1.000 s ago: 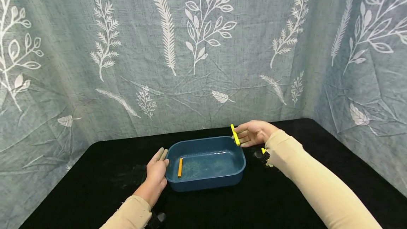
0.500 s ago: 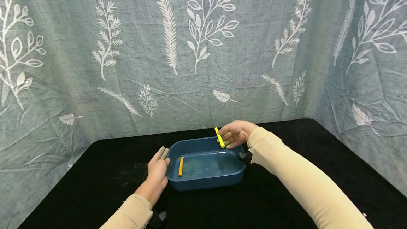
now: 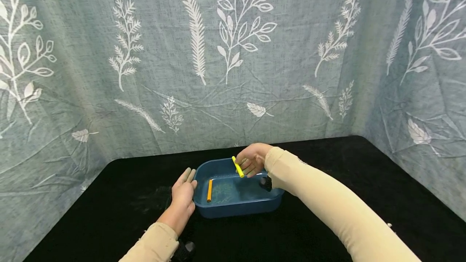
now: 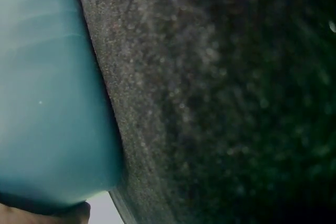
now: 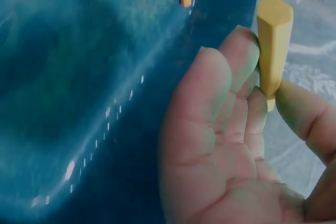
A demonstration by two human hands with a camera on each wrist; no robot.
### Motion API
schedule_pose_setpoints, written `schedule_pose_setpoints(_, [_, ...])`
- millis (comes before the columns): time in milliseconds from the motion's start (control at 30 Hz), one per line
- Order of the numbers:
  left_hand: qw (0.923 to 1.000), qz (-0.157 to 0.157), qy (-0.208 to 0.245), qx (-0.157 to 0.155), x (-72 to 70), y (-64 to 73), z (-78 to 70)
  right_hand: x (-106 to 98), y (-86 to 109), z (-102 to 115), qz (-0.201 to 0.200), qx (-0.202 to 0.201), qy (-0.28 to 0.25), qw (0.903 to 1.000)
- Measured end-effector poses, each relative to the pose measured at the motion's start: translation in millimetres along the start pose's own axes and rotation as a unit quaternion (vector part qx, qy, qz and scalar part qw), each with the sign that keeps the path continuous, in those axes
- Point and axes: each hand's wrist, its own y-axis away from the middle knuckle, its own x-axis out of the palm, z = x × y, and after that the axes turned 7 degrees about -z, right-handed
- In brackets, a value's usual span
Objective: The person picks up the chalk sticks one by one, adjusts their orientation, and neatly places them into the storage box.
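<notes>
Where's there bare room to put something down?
The black table shows bare left of the left hand and on the near side of the blue bin. Inside, the bin floor is open just right of the orange stick. It's crowded over the bin's far side, where the right hand pinches the yellow stick; the right sleeve hides table beneath it.

Directly ahead of me hangs a grey-blue cloth (image 3: 298, 19), continuing along my left and right sides. White leaf prints (image 3: 198, 47) cover its surface; creases mark the lower section. Before me, the black table (image 3: 233, 237) has rounded far corners, its rear edge near the cloth. Lighting is even.
</notes>
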Motion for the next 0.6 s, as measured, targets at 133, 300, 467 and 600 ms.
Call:
schedule_pose_setpoints(133, [1.0000, 0.001, -0.001, 0.002, -0.9, 0.3, 0.0, 13.2, -10.6, -0.8, 0.013, 0.007, 0.006, 0.9999])
schedule_pose_setpoints(300, [1.0000, -0.007, -0.005, 0.002, -2.8, 1.0, 1.4, 31.0, -23.5, -4.7, 0.023, 0.013, 0.017, 0.9995])
schedule_pose_setpoints(467, [1.0000, -0.005, -0.001, 0.003, -1.7, 0.9, 2.0, 43.2, -30.3, -7.8, 0.022, 0.018, 0.023, 0.9993])
schedule_pose_setpoints(600, [1.0000, -0.008, 0.001, 0.005, 0.7, -1.3, 0.1, 48.7, -35.8, -6.4, 0.024, 0.017, 0.027, 0.9992])
